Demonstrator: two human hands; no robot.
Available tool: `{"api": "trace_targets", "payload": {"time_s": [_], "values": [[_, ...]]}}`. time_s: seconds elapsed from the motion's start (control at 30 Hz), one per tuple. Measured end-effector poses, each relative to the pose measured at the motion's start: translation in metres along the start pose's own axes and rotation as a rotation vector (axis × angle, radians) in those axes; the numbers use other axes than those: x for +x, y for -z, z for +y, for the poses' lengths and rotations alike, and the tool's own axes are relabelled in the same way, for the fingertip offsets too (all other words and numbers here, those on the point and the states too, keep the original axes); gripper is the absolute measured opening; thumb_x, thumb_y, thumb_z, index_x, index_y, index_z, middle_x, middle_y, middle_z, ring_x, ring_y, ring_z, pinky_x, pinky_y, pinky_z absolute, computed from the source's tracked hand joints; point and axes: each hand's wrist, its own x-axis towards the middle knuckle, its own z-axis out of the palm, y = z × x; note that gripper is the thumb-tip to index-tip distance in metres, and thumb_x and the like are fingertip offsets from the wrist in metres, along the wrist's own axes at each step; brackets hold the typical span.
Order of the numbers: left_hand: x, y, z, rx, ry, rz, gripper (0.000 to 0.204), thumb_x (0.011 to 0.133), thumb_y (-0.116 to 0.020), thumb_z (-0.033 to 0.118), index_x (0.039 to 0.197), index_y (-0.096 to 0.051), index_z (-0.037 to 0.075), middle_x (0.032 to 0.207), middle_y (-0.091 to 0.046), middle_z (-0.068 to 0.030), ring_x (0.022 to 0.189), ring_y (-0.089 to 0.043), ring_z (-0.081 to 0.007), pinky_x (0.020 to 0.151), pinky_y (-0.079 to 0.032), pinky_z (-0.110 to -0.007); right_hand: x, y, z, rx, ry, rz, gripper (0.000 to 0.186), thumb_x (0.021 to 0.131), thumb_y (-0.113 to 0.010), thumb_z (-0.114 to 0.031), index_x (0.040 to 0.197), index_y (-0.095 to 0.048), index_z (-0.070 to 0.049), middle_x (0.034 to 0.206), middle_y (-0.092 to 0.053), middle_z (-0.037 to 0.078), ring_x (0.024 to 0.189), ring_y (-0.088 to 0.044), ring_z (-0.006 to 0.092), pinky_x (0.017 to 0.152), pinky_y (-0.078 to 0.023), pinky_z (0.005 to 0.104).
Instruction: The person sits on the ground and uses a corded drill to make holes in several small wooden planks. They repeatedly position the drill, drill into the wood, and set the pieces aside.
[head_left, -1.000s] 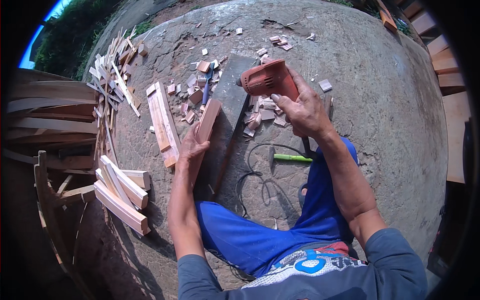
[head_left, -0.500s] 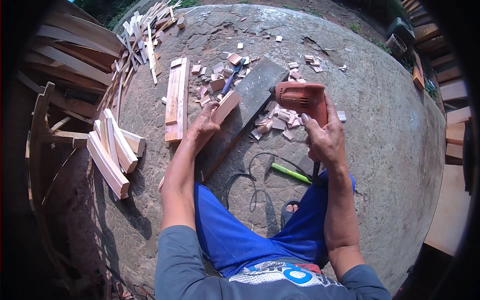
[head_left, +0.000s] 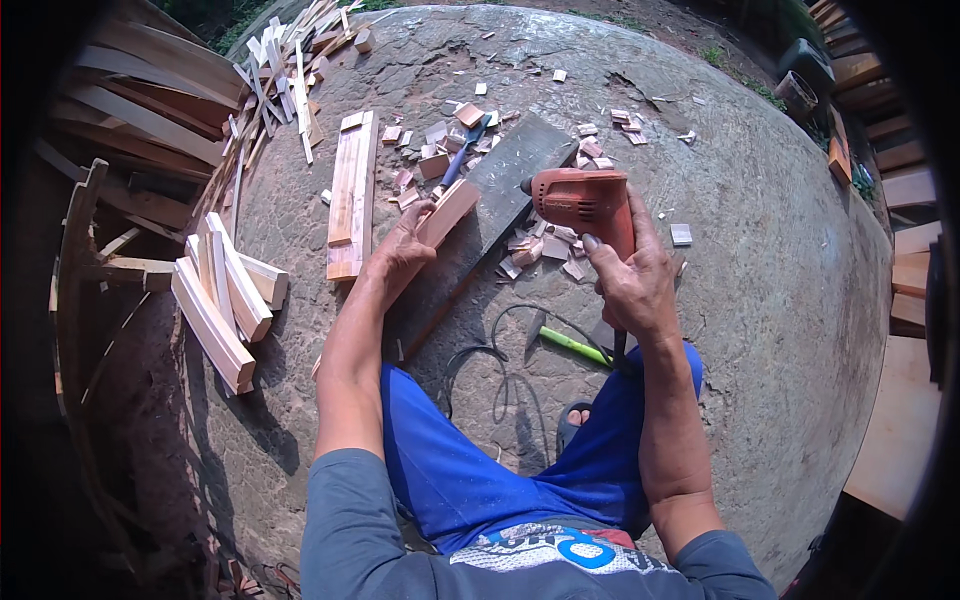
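My left hand (head_left: 405, 245) grips a short wooden piece (head_left: 448, 210), held slanted over a long dark board (head_left: 520, 165). In my right hand (head_left: 630, 280) is a red corded drill (head_left: 585, 200), its tip pointing left, slightly apart from the wood. A pale plank (head_left: 350, 200) lies left of my left hand. A blue-handled tool (head_left: 458, 155) lies among small wood offcuts (head_left: 555, 250) around the board. A hammer with a green handle (head_left: 570, 344) rests on the ground near my right knee, beside a looping black cord.
Cut strips (head_left: 300, 90) lie heaped at the upper left, with shaped lengths of wood (head_left: 215, 315) below them. Stacked timber (head_left: 150, 130) and an upright frame border the left side. Boards (head_left: 890, 420), a bucket (head_left: 795, 95) and a dark container line the right edge of the concrete slab (head_left: 770, 270).
The view has shifted, showing more of the right side. The drill has turned more level and, in the last half second, moved slightly left toward the wooden piece, which my left hand still holds.
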Motion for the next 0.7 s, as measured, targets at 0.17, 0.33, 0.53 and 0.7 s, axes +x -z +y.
{"api": "trace_targets", "payload": {"time_s": [0.17, 0.33, 0.53, 0.7], "values": [[-0.004, 0.007, -0.010, -0.011, -0.020, 0.017, 0.097, 0.059, -0.082, 0.007, 0.149, -0.050, 0.022, 0.143, -0.061, -0.0132, 0.139, -0.056, -0.0320, 0.120, -0.042, -0.041, -0.001, -0.006, -0.004, 0.012, -0.038, -0.031, 0.082, 0.095, -0.073, -0.020, 0.167, -0.038, -0.005, 0.124, -0.077, 0.022, 0.096, -0.079, 0.0276, 0.088, -0.061, 0.0403], [-0.011, 0.004, 0.015, -0.218, 0.104, -0.001, 0.095, 0.058, -0.076, -0.002, 0.147, -0.052, 0.023, 0.138, -0.062, -0.0093, 0.129, -0.060, -0.0291, 0.111, -0.048, -0.041, -0.001, -0.004, 0.001, -0.067, 0.021, 0.013, 0.083, 0.094, -0.074, -0.023, 0.166, -0.038, -0.003, 0.118, -0.077, 0.025, 0.086, -0.079, 0.0282, 0.082, -0.061, 0.0405], [-0.016, 0.006, 0.017, -0.297, 0.155, -0.029, 0.107, 0.057, -0.082, 0.005, 0.157, -0.046, 0.020, 0.154, -0.054, -0.0128, 0.148, -0.049, -0.0331, 0.124, -0.038, -0.045, -0.001, -0.005, -0.002, -0.051, 0.035, 0.000, 0.080, 0.094, -0.073, -0.021, 0.166, -0.041, -0.008, 0.126, -0.076, 0.021, 0.110, -0.077, 0.0274, 0.095, -0.058, 0.0393], [-0.025, 0.014, 0.001, -0.240, 0.140, -0.018, 0.103, 0.058, -0.079, 0.004, 0.155, -0.047, 0.020, 0.149, -0.056, -0.0131, 0.143, -0.052, -0.0314, 0.121, -0.041, -0.042, 0.001, -0.013, 0.000, -0.056, 0.047, -0.029, 0.079, 0.094, -0.072, -0.021, 0.166, -0.042, -0.009, 0.124, -0.077, 0.022, 0.106, -0.078, 0.0293, 0.095, -0.058, 0.0396]]}}
